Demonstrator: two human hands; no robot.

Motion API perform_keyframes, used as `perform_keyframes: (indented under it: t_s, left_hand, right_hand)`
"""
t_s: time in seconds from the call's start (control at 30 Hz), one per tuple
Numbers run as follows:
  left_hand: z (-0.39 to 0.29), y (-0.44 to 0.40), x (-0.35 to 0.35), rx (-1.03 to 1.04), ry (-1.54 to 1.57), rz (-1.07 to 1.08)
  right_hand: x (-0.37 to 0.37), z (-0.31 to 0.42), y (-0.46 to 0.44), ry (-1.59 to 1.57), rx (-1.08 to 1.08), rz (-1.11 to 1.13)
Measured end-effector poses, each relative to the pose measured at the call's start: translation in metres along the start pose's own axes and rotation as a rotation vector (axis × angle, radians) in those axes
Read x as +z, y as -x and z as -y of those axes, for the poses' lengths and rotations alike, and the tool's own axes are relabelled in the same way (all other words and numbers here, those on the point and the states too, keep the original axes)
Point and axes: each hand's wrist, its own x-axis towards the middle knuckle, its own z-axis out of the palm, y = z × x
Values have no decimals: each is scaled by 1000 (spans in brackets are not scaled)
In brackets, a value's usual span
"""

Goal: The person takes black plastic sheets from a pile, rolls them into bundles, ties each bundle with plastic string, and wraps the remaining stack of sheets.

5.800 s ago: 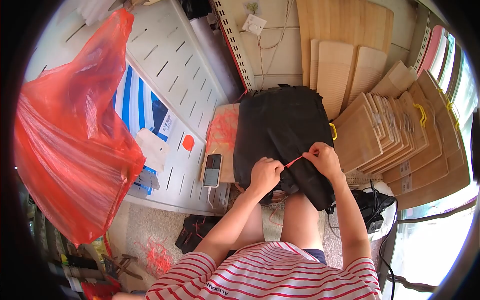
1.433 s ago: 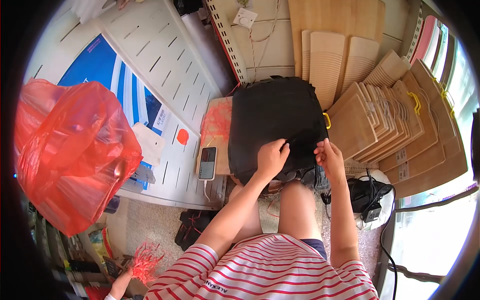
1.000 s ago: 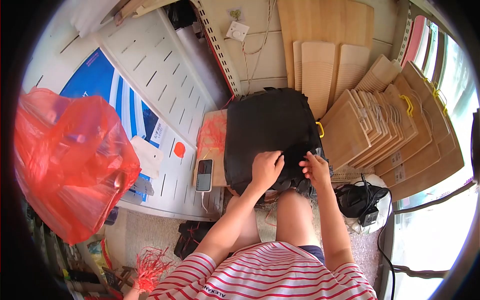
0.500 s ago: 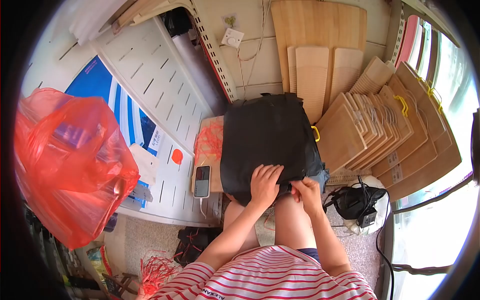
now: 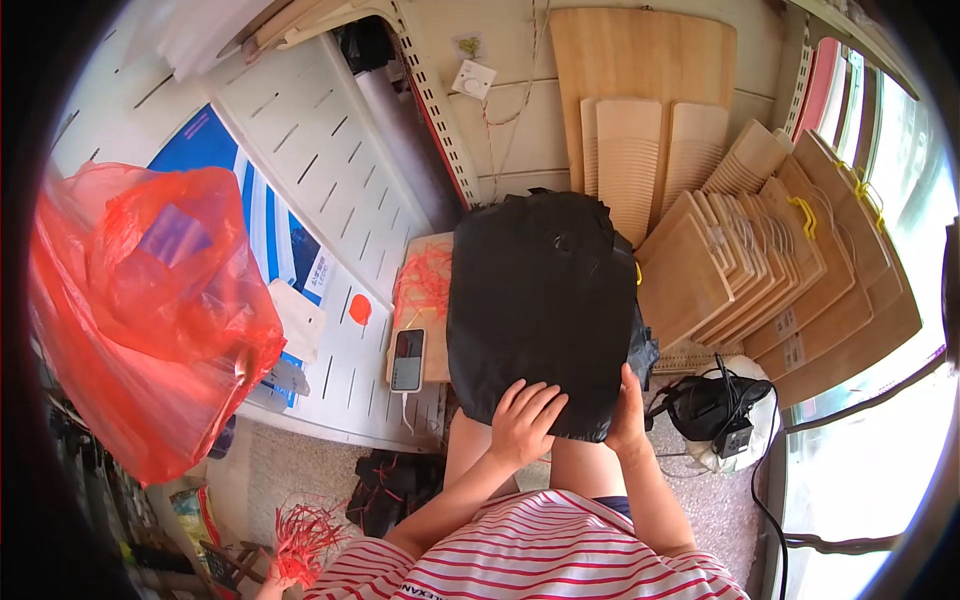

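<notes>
A black plastic-covered pile point(image 5: 545, 310) with a wrinkled surface spreads in front of me, its near edge above my knees. What is under the plastic is hidden. My left hand point(image 5: 525, 422) lies on top near the front edge, fingers stretched out and slightly apart. Against the right front side of the pile rests my right hand point(image 5: 628, 415), its visible fingers straight along the plastic and the others hidden. Left of the pile, a phone point(image 5: 408, 360) with a white cable lies on a board, near red plastic strands point(image 5: 425, 275).
A red plastic bag point(image 5: 170, 320) hangs at the left beside white slotted panels point(image 5: 345, 180). Wooden boards point(image 5: 690, 265) and washboards point(image 5: 628, 170) lean at the back right. Black cables and a charger point(image 5: 735, 438) lie at the right. Red strands point(image 5: 305, 540) are at lower left.
The pile's near edge has come closer to me and looks smoother. My left hand has moved down with it. My right hand has left its pinch at the front edge for the right side.
</notes>
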Motion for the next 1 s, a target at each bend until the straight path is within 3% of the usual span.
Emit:
perform_keyframes:
  t_s: [0.07,0.13,0.2,0.3,0.37,0.4,0.47,0.5,0.53,0.6,0.63,0.7,0.8,0.83,1.0]
  left_hand:
    - [-5,10,-9,-26,-11,51]
    - [-16,17,-17,-69,-26,21]
    - [-26,37,-16,-103,-39,-7]
    - [-30,73,-9,-115,220,-53]
    - [-21,79,-16,-766,847,1041]
    - [-22,83,-10,-773,851,1034]
    - [-30,90,7,-885,2122,125]
    - [-37,81,7,-877,2266,-159]
    - [-36,66,-4,-879,2270,-166]
    - [-27,38,-29,-1294,2253,-388]
    - [-23,39,-28,-1294,2256,-391]
    - [-14,42,-24,-1371,1805,-384]
    - [-6,47,-39,-1257,1691,-407]
    - [-2,50,-43,-1304,1710,-415]
    - [21,59,-61,-1495,1831,-354]
  right_hand:
    - [1,-1,4,-37,-13,-50]
    - [-9,-6,5,357,-21,-178]
    - [-11,-9,6,265,-28,-217]
    - [-9,-7,9,225,6,-190]
    - [-4,-7,11,172,-16,-193]
    - [-2,-8,12,178,-9,-192]
    - [1,-11,16,158,-27,-192]
    - [4,-15,20,163,-22,-195]
    - [8,-21,24,171,-50,-215]
    - [5,-27,30,184,-74,-235]
    - [0,-31,31,229,-96,-202]
    - [-5,-30,30,295,-104,-192]
    - [-12,-3,11,206,-118,-180]
    - [-18,8,0,204,-59,-197]
    - [-15,43,-42,224,-255,-252]
